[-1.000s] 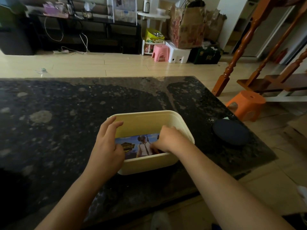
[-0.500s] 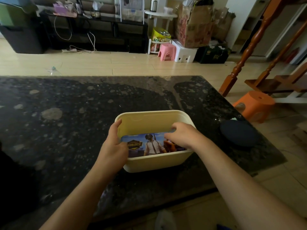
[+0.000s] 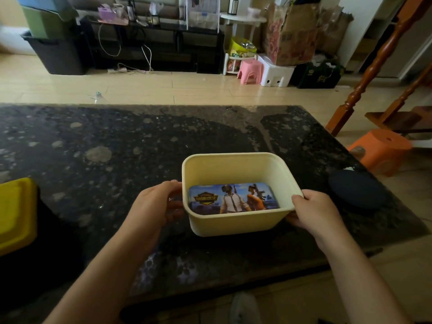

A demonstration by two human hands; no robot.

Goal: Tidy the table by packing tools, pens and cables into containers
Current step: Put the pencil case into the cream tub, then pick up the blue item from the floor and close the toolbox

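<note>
A cream plastic tub (image 3: 236, 224) stands on the dark speckled table (image 3: 105, 160), near its front edge. Flat on the tub's bottom lies a printed tin case (image 3: 233, 198) with game figures on its lid. My left hand (image 3: 155, 208) grips the tub's left wall, fingers curled toward it. My right hand (image 3: 314, 212) holds the tub's right front corner, thumb on the rim. Both hands are outside the tub.
A dark round pad (image 3: 357, 191) lies on the table right of the tub. A yellow lidded box (image 3: 16, 213) sits at the left edge. An orange stool (image 3: 379, 150) and wooden posts stand beyond the table's right side.
Both hands came out of the tub, letting go of the tin case, which now lies flat on the bottom. They moved to the tub's outer sides. The view shifted left, revealing the yellow box.
</note>
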